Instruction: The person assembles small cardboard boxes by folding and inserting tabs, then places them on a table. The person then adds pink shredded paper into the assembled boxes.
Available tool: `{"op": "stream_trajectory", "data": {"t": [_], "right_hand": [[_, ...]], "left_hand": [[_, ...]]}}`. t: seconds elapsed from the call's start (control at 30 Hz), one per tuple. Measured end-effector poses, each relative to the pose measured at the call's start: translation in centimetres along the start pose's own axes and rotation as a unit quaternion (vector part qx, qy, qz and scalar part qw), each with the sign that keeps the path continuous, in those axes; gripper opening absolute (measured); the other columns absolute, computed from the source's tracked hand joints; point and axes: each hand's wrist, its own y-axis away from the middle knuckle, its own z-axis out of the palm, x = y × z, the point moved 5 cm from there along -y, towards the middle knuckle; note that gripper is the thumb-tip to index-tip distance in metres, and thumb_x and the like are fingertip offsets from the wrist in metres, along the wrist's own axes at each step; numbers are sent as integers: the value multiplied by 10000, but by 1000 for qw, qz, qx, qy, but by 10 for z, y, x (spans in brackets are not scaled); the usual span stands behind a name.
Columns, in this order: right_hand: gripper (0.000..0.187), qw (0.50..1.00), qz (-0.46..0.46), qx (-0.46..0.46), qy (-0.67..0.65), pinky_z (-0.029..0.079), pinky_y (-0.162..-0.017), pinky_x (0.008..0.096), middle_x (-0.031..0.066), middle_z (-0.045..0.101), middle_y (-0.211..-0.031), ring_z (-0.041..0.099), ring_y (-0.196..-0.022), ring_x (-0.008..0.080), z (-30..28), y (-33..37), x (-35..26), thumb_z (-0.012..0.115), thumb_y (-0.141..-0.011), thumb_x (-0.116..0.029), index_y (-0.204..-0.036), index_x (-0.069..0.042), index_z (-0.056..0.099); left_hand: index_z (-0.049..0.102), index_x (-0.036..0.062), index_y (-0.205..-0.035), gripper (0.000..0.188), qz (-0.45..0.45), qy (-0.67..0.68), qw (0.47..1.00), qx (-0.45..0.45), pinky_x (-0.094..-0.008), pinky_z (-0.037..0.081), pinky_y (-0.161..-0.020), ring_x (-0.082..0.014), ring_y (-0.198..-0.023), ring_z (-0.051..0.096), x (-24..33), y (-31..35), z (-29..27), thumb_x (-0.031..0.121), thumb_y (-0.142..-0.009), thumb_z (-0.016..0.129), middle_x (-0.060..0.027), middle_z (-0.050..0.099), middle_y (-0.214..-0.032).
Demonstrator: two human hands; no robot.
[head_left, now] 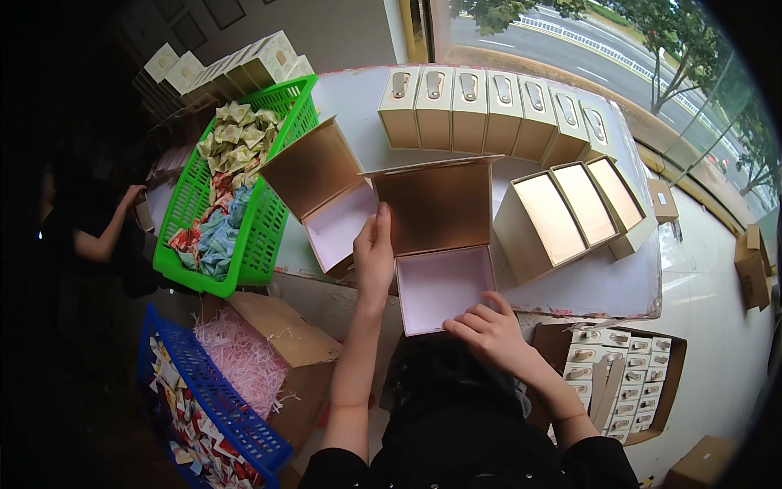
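Observation:
A gift box with its brown-gold lid raised [444, 204] and a pale, bare inside stands tilted toward me at the table's near edge. My left hand [375, 257] grips its left side by the lid hinge, thumb up along the lid and the other fingers hidden behind. With curled fingers, my right hand [493, 330] holds the front right corner of the tray part. Just left of this box, a second gift box [314, 159] lies with its lid up, also bare inside and partly covered by my left hand.
Several closed boxes with handles [464, 114] line the table's back. Three gold-faced boxes [554, 216] stand right. A green basket [273, 236] holds wrapped bundles; a blue basket [212, 383] holds small packets. Pink paper shreds [240, 359] fill a carton. Another carton [672, 383] holds packed boxes. A person's arm [106, 236] shows left.

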Motion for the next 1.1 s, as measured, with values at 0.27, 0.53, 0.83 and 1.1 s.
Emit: {"op": "stream_trajectory", "data": {"t": [0.27,0.53,0.83,1.1], "right_hand": [[221,993,99,-7,69,339,-1009,455,31,547,-827,547,-869,214,7,-23,27,546,-733,-58,-950,-93,565],[270,994,97,12,40,242,-1067,528,91,486,-875,487,-942,281,17,-58,56,555,-687,-5,-947,-64,509],[191,991,106,56,53,241,-1058,533,65,489,-860,491,-914,249,45,-79,68,541,-749,-44,-934,-92,541],[326,992,108,64,19,215,-1073,544,57,535,-932,502,-985,237,54,-86,59,540,-739,-15,-1046,-114,588]], "left_hand": [[621,46,-984,209,311,-457,824,124,-457,299,-1015,-252,-926,559,18,7,-12,232,-904,569,-92,626,-934],[607,50,-705,290,275,-507,810,103,-455,274,-1032,-228,-777,553,4,4,-54,308,-766,724,-50,598,-711],[611,39,-723,214,317,-472,822,-35,-413,361,-957,-225,-712,550,9,5,-77,219,-766,720,-44,589,-677],[331,94,-1355,797,248,-424,866,99,-436,485,-849,-365,-1040,536,24,-34,-77,285,-714,764,-171,258,-1428]]}}
